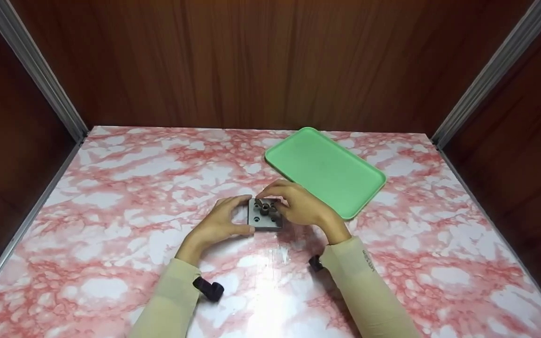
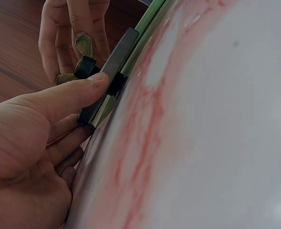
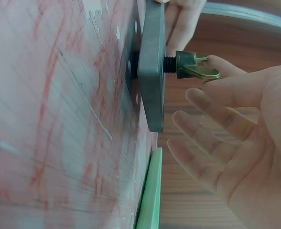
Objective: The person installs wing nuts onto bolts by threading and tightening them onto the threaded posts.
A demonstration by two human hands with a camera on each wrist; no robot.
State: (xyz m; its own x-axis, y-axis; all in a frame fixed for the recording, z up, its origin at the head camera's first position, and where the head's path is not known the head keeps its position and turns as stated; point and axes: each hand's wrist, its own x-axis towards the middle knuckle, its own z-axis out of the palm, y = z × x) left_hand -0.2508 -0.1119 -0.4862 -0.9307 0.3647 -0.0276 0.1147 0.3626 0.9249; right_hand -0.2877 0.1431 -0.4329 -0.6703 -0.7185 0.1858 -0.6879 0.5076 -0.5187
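A square grey metal plate [image 1: 265, 224] with holes is gripped at its left side by the left hand [image 1: 219, 222], thumb on the near corner, fingers at the far one. From its middle rises a threaded bolt [image 3: 170, 65] bearing a brass-coloured wing nut [image 3: 185, 65]. The right hand [image 1: 301, 204] pinches the nut's wings between thumb and index finger; its other fingers are loosely spread in the right wrist view. There the plate [image 3: 152, 71] stands a little off the table, with the bolt's dark lower end under it. The left thumb presses the plate's edge [image 2: 121, 52] in the left wrist view.
A green tray [image 1: 327, 169] lies at an angle beyond the right hand, its near corner close to the right forearm. The table [image 1: 125, 188] has a red-and-white marbled top. Brown wood-look panels [image 1: 251, 65] with metal corner strips enclose the back and sides.
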